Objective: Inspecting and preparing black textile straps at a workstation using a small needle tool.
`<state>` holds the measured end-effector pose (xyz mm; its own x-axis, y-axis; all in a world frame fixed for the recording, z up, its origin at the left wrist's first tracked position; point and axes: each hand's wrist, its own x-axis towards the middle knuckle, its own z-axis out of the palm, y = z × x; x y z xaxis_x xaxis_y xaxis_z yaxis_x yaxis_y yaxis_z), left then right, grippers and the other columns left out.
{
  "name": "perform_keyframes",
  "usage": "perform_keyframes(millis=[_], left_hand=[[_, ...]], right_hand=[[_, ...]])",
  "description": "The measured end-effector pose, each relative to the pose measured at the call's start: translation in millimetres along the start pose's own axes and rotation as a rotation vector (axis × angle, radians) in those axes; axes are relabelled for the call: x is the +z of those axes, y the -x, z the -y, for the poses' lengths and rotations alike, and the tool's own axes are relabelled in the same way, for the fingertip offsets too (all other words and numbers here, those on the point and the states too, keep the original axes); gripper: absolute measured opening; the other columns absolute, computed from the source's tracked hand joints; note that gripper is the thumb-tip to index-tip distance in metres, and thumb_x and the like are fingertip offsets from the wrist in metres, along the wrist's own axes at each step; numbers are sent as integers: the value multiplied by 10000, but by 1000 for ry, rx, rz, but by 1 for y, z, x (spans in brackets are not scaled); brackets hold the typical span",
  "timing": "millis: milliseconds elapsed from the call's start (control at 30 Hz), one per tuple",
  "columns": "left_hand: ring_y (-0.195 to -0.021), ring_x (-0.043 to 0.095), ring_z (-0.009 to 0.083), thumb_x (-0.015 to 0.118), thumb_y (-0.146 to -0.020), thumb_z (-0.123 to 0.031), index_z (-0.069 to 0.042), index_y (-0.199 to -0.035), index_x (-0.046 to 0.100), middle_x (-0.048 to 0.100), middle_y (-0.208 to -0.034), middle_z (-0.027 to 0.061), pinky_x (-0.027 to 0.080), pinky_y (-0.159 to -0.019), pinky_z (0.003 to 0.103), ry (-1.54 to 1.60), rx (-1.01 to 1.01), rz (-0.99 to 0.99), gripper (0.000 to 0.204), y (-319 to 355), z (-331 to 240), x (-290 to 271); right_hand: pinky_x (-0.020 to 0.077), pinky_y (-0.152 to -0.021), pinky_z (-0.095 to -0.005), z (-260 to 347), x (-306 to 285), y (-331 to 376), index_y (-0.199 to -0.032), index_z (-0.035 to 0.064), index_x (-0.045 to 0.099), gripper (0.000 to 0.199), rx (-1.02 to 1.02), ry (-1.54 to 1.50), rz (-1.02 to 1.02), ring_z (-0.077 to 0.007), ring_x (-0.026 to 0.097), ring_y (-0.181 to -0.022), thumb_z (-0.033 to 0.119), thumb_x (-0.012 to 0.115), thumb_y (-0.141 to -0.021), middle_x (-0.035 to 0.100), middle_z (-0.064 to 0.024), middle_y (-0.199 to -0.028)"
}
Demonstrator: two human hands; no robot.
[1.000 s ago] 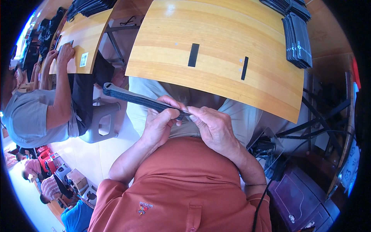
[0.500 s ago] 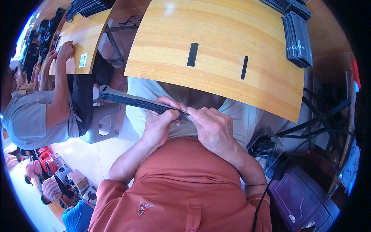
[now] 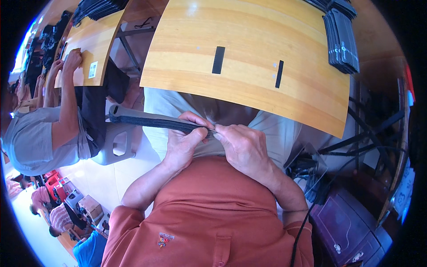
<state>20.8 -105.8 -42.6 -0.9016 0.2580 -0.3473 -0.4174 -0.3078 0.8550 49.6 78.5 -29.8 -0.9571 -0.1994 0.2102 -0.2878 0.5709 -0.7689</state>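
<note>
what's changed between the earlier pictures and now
The far end of the dark strip bundle swung down and left in view. Nothing was visibly taken up or let go: the left hand still grips it, the right hand stays at its other end. The two black strips stayed on the table.

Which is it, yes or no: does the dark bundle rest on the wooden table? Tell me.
No: the left hand holds the dark bundle up, apart from the wooden table.

Left grip clasps stacked dark strips, right grip at their end.
</note>
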Motion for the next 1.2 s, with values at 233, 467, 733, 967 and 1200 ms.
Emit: perform_keyframes(millis=[233,467,733,967,1200], left_hand=[[-822,624,136,587,-832,67,-3,-963,577,673,-948,128,539,-695,259,-56,1,16,149,-1,2,0],[-831,620,131,600,-865,29,-14,-1008,558,645,-1024,105,540,-706,267,-102,9,-28,155,-3,5,4],[-876,618,108,636,-886,0,-21,-1109,527,593,-1029,60,547,-769,256,-106,-21,-37,249,-3,3,6],[-905,620,126,611,-883,24,-13,-1107,513,598,-1038,75,554,-792,274,-147,-14,-43,248,-2,3,8],[-844,629,139,590,-870,42,-8,-1086,510,608,-1004,93,561,-761,284,-51,-23,-124,235,-3,6,14]], right_hand=[[536,-580,-402,-8,6,2,-1010,19,675,191,57,-88,17,-312,687,-702,16,692,-820,689,-136,-779],[522,-541,-387,-4,5,1,-1210,49,607,407,-53,129,-71,-258,652,-627,19,693,-814,671,-107,-760],[502,-527,-377,-11,1,1,-1149,44,650,344,-54,71,-49,-252,630,-616,12,691,-809,639,-79,-732],[495,-517,-352,-3,-2,5,-1128,41,669,410,-88,197,-20,-211,592,-594,-26,649,-724,591,-54,-719],[509,-524,-335,3,0,3,-1154,29,668,384,-130,404,1,-194,568,-623,78,623,-776,558,-40,-751]])
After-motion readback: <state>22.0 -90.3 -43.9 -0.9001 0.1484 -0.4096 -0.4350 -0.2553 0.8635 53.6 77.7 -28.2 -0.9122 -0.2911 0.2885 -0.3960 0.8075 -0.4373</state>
